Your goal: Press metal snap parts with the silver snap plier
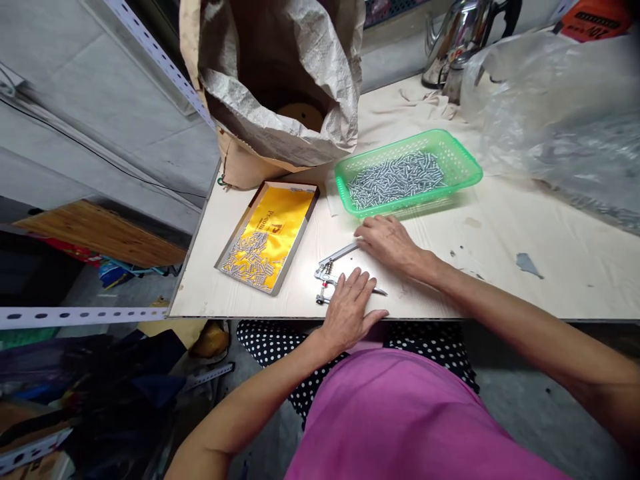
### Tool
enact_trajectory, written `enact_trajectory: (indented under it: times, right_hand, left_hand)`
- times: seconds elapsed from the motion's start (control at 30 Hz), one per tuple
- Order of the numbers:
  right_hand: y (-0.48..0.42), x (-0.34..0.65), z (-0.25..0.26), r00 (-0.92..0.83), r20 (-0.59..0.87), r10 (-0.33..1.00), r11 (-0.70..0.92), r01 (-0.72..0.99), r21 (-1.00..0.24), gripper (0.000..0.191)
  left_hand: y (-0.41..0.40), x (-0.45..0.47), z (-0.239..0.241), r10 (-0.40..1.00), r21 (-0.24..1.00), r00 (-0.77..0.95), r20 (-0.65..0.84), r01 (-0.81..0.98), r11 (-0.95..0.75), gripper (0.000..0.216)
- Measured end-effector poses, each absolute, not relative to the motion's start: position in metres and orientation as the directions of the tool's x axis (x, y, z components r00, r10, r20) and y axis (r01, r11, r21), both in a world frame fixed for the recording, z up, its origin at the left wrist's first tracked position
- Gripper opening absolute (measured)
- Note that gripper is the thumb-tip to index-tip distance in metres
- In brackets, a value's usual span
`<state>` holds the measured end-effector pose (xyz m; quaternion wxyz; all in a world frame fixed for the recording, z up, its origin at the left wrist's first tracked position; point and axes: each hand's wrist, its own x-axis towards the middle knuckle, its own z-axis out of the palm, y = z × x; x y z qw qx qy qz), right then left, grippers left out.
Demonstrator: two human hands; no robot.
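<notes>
A silver plier-like hand tool [327, 272] with a spring and a small red part lies on the table in front of me. My left hand [347, 308] lies flat over its lower arm, fingers stretched forward and the thumb out to the right. A pointed metal end of the tool shows beyond these fingers. My right hand [390, 243] is at the far end of the raised upper arm, its fingers curled together around that end; the fingertips are partly hidden. Just beyond it stands a green plastic basket [463, 175] holding many small metal pins [397, 179].
To the left lies a shallow box [295, 250] with a yellow lining and more metal pieces [253, 260]. A large open paper sack [280, 143] stands behind it. A clear plastic bag [540, 100] and a metal kettle [457, 40] are at the back right; a grey scrap [529, 264] lies nearer.
</notes>
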<state>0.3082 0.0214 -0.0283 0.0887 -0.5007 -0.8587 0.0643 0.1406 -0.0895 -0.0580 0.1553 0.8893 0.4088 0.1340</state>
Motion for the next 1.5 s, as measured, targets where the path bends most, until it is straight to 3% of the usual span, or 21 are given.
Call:
enact_trajectory:
  times: [0.1, 0.2, 0.33, 0.43, 0.57, 0.67, 0.8, 0.87, 0.97, 1.1, 1.2, 1.3, 1.4, 1.5]
  right_hand:
    - [0.007, 0.278, -0.017, -0.758, 0.09, 0.646, 0.753, 0.614, -0.235, 0.015]
    - [-0.005, 0.245, -0.015, -0.891, 0.044, 0.451, 0.88, 0.436, -0.19, 0.01]
    - [-0.009, 0.215, -0.022, -0.925, 0.003, 0.381, 0.921, 0.379, -0.084, 0.009]
    - [-0.008, 0.204, -0.025, -0.938, 0.043, 0.343, 0.937, 0.339, -0.087, 0.01]
    - [0.001, 0.215, -0.002, -0.864, 0.224, 0.45, 0.893, 0.436, -0.114, 0.016]
    - [0.025, 0.249, 0.039, -0.704, 0.398, 0.588, 0.783, 0.619, -0.061, 0.019]
    - [0.058, 0.306, 0.08, -0.433, 0.474, 0.767, 0.47, 0.882, 0.046, 0.019]
    - [0.058, 0.324, 0.078, -0.379, 0.469, 0.798, 0.428, 0.904, 0.003, 0.021]
    - [0.032, 0.328, 0.049, -0.443, 0.395, 0.805, 0.546, 0.814, -0.198, 0.022]
    - [-0.024, 0.307, -0.001, -0.602, 0.141, 0.786, 0.598, 0.682, -0.42, 0.022]
    - [-0.051, 0.291, -0.026, -0.605, -0.037, 0.795, 0.542, 0.737, -0.403, 0.018]
    - [-0.059, 0.282, -0.037, -0.55, -0.108, 0.828, 0.497, 0.81, -0.312, 0.016]
    - [-0.058, 0.28, -0.04, -0.508, -0.134, 0.851, 0.463, 0.845, -0.268, 0.02]
    - [-0.054, 0.281, -0.041, -0.505, -0.136, 0.852, 0.465, 0.85, -0.247, 0.018]
  left_hand:
    - [-0.089, 0.142, -0.061, 0.769, 0.435, 0.634, 0.078, 0.672, -0.599, 0.059]
    - [-0.091, 0.142, -0.066, 0.786, 0.481, 0.617, 0.04, 0.677, -0.557, 0.059]
    - [-0.093, 0.143, -0.071, 0.801, 0.499, 0.596, 0.061, 0.676, -0.542, 0.069]
    - [-0.095, 0.144, -0.072, 0.805, 0.513, 0.59, 0.071, 0.67, -0.537, 0.073]
    - [-0.093, 0.139, -0.062, 0.775, 0.495, 0.621, 0.116, 0.64, -0.588, 0.059]
    - [-0.078, 0.115, -0.037, 0.796, 0.387, 0.563, 0.222, 0.699, -0.602, 0.038]
    - [-0.04, 0.053, 0.001, 0.936, 0.199, 0.229, 0.268, 0.937, -0.287, 0.028]
    - [-0.022, 0.022, 0.009, 0.973, 0.109, 0.129, 0.193, 0.982, -0.152, 0.028]
    - [-0.005, -0.009, 0.008, 0.993, 0.057, 0.121, 0.01, 0.991, -0.122, 0.027]
    - [0.003, -0.023, -0.005, 0.961, 0.073, 0.252, -0.11, 0.967, -0.245, 0.024]
    - [0.007, -0.024, -0.01, 0.945, 0.05, 0.31, -0.105, 0.951, -0.306, 0.025]
    - [0.011, -0.022, -0.007, 0.938, 0.024, 0.33, -0.106, 0.944, -0.33, 0.026]
    - [0.008, -0.012, 0.002, 0.96, 0.123, 0.279, -0.028, 0.954, -0.274, 0.022]
    - [-0.009, 0.01, 0.009, 0.991, 0.46, 0.134, 0.001, 0.88, -0.119, 0.016]
